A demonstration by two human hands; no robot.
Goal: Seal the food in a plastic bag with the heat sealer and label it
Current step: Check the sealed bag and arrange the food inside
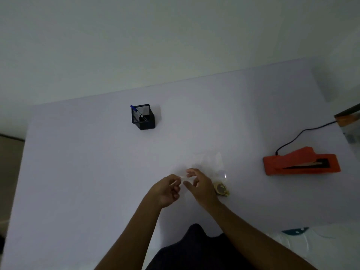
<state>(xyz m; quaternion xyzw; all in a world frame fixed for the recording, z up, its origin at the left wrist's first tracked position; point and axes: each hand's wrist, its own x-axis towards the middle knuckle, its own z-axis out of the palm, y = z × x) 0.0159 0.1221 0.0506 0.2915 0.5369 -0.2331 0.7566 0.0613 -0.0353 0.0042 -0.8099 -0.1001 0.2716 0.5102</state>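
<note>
Landmark: orange heat sealer (301, 162) at the table's (78, 172) right side, cord trailing off behind it. Clear plastic bag (206, 164) lies flat on the table well to the left of the sealer, nearly invisible against the pale top. A tape roll (222, 189) sits nearer the person than the bag, also left of the sealer.

Left hand (167, 191) and right hand (200, 186) are close together just left of the tape roll, fingertips pinching a small pale strip (180, 179) between them (probably a piece of tape for the label, but the view is dim and that's a guess). Neither hand is on the bag.

Black mesh pen holder (143, 116) with a blue pen (134, 109) stands far left of the sealer, toward the table's back.

Handling: bag looks thin, light, floppy and slick, so it'll slide and crease. Best pinched at the open edge with both hands, kept taut. Strip likely sticky, so hold it by the ends.
</note>
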